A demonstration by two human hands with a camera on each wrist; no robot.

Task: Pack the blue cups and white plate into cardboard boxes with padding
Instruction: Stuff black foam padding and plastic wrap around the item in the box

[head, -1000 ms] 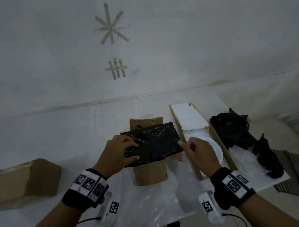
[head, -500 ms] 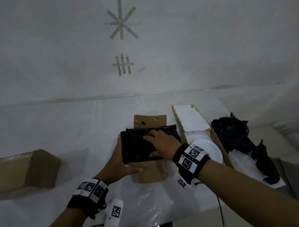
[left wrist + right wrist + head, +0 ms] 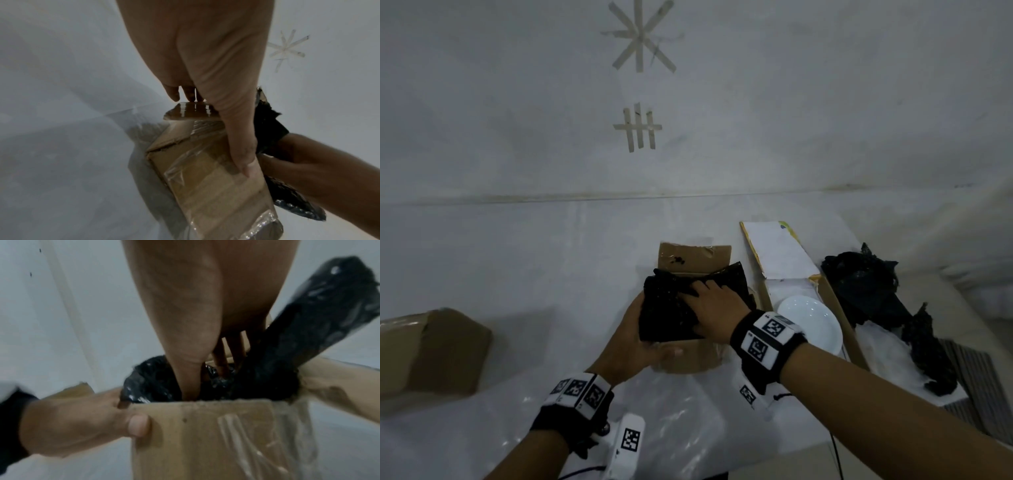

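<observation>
Our left hand (image 3: 633,346) clamps the cardboard box (image 3: 688,356) to steady it—our flat, open-fingered right hand (image 3: 714,308) presses the black padding (image 3: 664,308) in.

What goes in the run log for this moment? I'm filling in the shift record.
step: padding into box | right hand: pressing black padding down | left hand: holding box | plate: in next box, uncovered

Dim, flat, greyish light throughout; soft shadows beside the closed box (image 3: 431,353). Tape glare on cardboard in both wrist views, motion blur there, edges bowed by wide-angle distortion.
</observation>
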